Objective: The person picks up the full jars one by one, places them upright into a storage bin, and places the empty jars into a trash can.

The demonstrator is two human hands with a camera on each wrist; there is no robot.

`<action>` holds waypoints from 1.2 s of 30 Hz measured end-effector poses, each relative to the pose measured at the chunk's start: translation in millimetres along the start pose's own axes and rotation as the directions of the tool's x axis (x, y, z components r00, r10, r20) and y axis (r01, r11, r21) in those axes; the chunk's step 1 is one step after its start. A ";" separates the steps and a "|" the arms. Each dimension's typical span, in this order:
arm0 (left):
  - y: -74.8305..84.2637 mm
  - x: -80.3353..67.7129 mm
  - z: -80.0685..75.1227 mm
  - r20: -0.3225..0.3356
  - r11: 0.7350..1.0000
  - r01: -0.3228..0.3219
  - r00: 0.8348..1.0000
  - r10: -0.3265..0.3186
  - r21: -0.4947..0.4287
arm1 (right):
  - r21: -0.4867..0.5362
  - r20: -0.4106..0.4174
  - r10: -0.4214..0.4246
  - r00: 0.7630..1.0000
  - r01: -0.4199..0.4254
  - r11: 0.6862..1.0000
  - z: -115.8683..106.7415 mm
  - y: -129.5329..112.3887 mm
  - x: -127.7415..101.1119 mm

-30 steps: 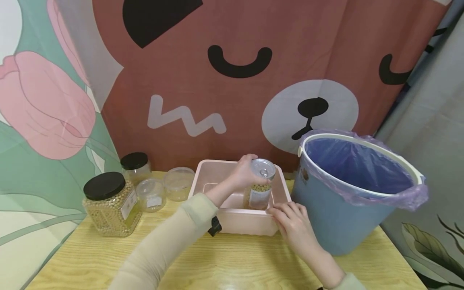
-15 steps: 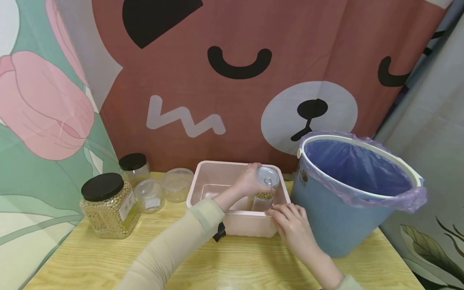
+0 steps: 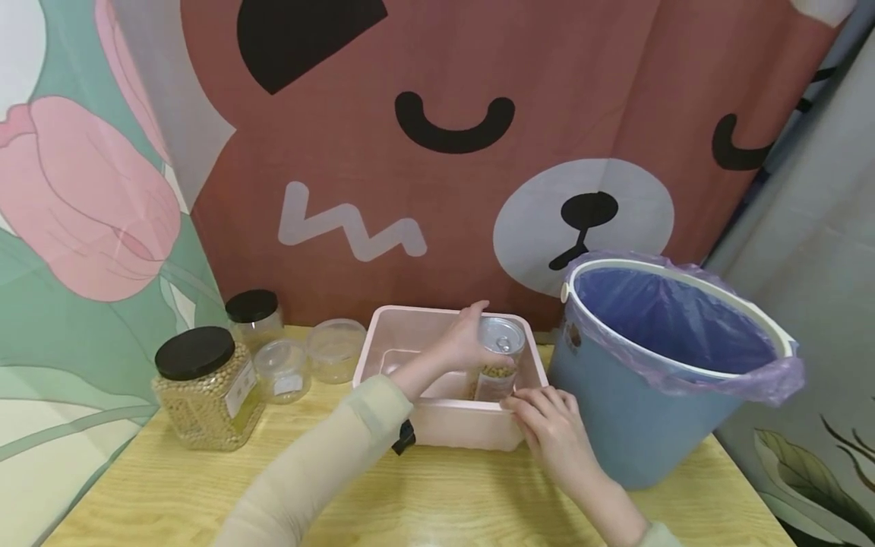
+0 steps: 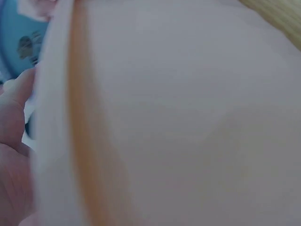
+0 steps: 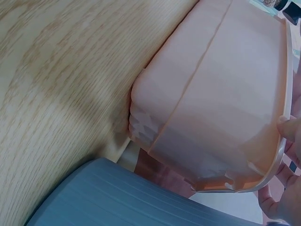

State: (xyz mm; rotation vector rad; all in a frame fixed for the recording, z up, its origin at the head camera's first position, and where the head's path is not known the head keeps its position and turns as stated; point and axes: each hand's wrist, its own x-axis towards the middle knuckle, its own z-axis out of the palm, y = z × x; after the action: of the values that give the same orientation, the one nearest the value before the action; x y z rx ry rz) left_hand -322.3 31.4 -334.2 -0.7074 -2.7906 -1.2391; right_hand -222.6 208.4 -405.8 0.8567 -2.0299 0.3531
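A clear can (image 3: 500, 372) with a silver pull-tab lid and pale beans in it stands upright inside the pink plastic box (image 3: 458, 425), at its right end. My left hand (image 3: 459, 346) is right beside the can, thumb and fingers spread apart around its left side. In the left wrist view, part of the left hand (image 4: 14, 122) shows past the blurred box wall. My right hand (image 3: 550, 425) grips the box's front right corner. The right wrist view shows its thumb on the outside of the rim (image 5: 286, 94).
On the left of the wooden table (image 3: 424, 509) stand a black-lidded jar of beans (image 3: 208, 395), another black-lidded jar (image 3: 256, 315) and two clear tubs (image 3: 282, 371). A blue bin (image 3: 629, 410) with a purple liner stands close to the box's right.
My left hand lowered the can into the box, then loosened its fingers and shifted slightly left from it. My right hand has stayed on the box corner.
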 end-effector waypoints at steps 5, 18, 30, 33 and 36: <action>6.4 -11.7 -25.0 0.015 0.999 -0.027 1.000 0.027 -0.026 | 0.004 -0.009 -0.003 1.000 0.004 1.000 1.1 -0.4 -0.1; 24.3 -58.1 -90.1 -0.128 0.997 -0.036 0.991 0.044 0.066 | 0.005 0.017 0.008 1.000 -0.008 1.000 0.4 0.6 0.2; 3.2 -115.2 -135.1 -0.321 0.965 -0.058 0.936 0.141 0.255 | 0.001 -0.002 0.003 1.000 -0.003 1.000 1.2 -2.2 -1.2; -6.1 -127.8 -147.6 -0.363 0.956 -0.050 0.918 0.158 0.290 | -0.002 0.000 0.005 1.000 -0.005 1.000 1.3 -1.5 -1.0; -18.2 -140.6 -159.6 -0.425 0.950 -0.055 0.885 0.189 0.308 | -0.004 0.003 0.006 1.000 -0.006 1.000 1.8 -0.7 -1.0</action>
State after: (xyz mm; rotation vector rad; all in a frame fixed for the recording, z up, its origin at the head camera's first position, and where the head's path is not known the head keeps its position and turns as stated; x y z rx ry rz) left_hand -230.8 -148.0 -263.3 -0.4898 -2.4206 -0.8162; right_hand -222.9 207.4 -407.7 0.8492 -2.0354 0.3520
